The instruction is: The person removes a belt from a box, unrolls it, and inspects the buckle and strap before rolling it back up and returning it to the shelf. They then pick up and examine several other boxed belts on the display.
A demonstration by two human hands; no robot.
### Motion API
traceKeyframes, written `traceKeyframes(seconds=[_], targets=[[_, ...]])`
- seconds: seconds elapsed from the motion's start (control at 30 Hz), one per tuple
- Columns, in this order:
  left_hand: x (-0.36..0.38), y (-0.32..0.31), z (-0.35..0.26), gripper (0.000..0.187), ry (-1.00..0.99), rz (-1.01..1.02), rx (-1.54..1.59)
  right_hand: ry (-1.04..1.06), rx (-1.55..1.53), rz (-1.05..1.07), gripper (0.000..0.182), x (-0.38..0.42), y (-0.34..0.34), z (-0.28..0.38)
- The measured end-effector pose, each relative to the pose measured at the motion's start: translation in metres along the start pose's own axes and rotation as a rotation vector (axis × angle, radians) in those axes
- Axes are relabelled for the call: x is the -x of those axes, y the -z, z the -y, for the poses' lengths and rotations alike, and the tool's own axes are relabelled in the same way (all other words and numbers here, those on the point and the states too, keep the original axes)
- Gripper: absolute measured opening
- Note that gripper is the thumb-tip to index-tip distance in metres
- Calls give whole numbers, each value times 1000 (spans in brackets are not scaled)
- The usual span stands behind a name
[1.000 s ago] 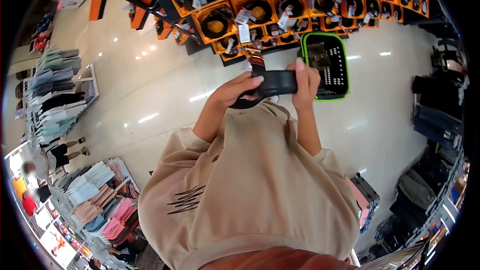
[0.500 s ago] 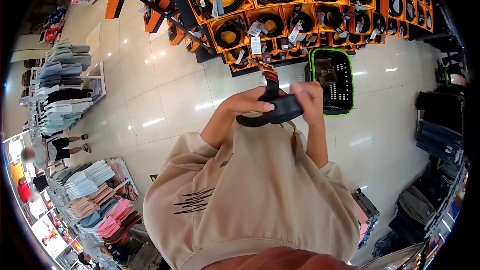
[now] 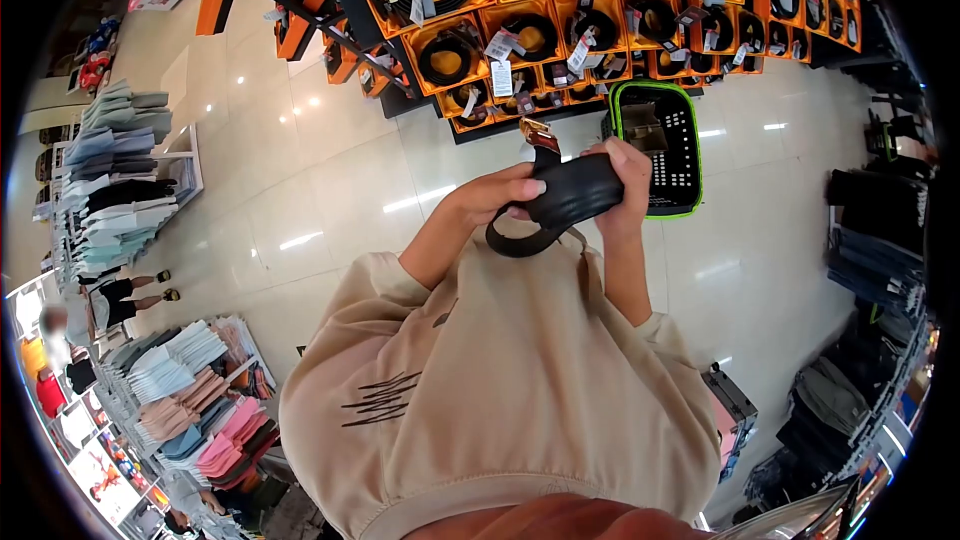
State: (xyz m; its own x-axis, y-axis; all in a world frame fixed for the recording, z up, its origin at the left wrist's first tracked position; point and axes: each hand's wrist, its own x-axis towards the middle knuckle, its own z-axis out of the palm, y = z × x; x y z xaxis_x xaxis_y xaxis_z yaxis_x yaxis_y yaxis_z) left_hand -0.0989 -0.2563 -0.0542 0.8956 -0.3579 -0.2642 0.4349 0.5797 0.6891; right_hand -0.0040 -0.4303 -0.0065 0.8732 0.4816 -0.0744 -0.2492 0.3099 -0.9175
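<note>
Black leather belt [image 3: 572, 195], coiled into a loose roll, held at chest height in front of the beige top. Roll lies tilted, its right end higher. A loop of strap hangs from its lower left. Brown strap end with gold-coloured buckle [image 3: 541, 134] sticks up above the roll.

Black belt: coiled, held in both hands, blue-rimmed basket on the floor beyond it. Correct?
Not quite. The basket has a green rim, not blue, as the head view shows. The rest holds: the black belt is coiled and held by the left hand and right hand, with the basket on the floor beyond.
</note>
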Motion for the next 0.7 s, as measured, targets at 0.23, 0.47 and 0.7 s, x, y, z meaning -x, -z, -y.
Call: traceKeyframes(seconds=[0.23,0.47,0.7], targets=[[-1,-4,-1,68,-41,109,43,504,737,433,10,-19,-12,49],[14,-5,-9,65,-68,-22,-18,161,77,136,40,-13,-8,-6],[20,11,8,78,49,-102,-42,145,599,495,11,-23,-21,14]])
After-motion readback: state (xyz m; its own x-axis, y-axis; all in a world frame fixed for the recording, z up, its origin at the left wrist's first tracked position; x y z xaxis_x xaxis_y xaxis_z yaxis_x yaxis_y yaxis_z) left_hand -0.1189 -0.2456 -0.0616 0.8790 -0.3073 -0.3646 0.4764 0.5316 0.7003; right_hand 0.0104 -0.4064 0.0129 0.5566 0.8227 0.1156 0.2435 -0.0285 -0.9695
